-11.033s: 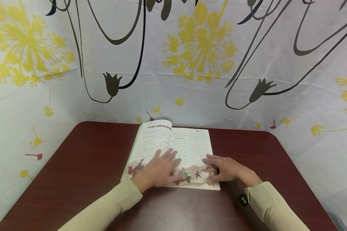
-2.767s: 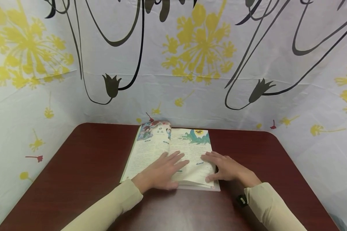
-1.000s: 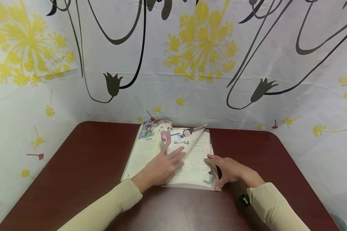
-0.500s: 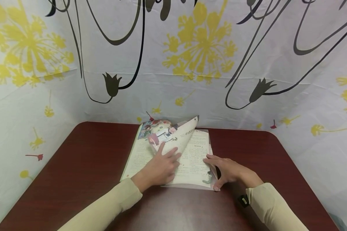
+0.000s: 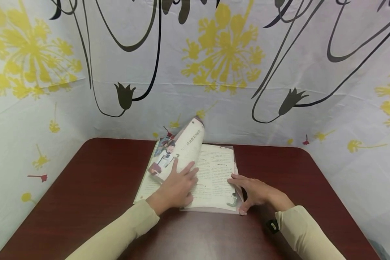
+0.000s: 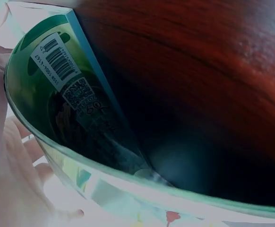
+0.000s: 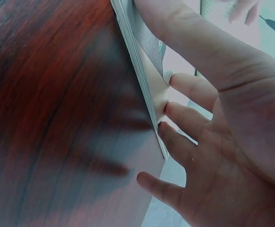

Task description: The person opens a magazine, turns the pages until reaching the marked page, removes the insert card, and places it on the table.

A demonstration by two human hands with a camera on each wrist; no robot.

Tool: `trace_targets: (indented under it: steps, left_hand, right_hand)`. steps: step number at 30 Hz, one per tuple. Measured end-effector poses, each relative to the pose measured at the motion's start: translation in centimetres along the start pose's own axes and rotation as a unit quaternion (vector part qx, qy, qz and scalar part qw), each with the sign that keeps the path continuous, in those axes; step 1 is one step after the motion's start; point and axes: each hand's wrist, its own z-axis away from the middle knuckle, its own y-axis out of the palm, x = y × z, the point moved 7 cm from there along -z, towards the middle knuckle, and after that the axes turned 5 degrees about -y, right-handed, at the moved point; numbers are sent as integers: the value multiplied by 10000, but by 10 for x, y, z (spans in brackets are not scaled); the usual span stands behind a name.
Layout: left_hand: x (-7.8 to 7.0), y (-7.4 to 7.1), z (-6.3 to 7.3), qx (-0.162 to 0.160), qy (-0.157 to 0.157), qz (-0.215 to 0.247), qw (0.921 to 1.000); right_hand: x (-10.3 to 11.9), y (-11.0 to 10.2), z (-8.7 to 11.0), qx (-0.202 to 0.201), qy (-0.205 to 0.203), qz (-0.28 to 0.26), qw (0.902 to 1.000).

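Observation:
An open magazine (image 5: 216, 173) with text and coloured drawings lies on the dark red-brown table. A page (image 5: 186, 144) is lifted and curls over the left half, its top corner standing above the table's far edge. My left hand (image 5: 175, 186) touches this page with extended fingers, near the fold. In the left wrist view, the back cover (image 6: 57, 61) with a barcode bows up from the table. My right hand (image 5: 258, 191) rests at the magazine's right edge, thumb by the lower corner and fingertips on the page margin. The right wrist view shows those fingers (image 7: 184, 118) spread along the page edges.
The reddish-brown table (image 5: 84, 187) has rounded far corners. White cloth (image 5: 227, 119) printed with yellow and dark flowers stands around its back and sides. A dark band (image 5: 273, 225) sits at the right sleeve's cuff.
Earlier the pages lay flat, first one spread, then another. Over the last second the lifted page has swung further left, my left hand moving slightly left with it. My right hand stays nearly still.

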Motion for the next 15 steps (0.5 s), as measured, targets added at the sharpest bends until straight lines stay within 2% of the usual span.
trace_targets:
  steps: [9,15]
  left_hand:
    - [11,3,3,147,-313,-44,9994]
    - [18,8,4,606,-661,279,9956]
  right_hand:
    - [2,-1,0,30,-19,24,10000]
    - [1,-1,-1,34,19,33,10000]
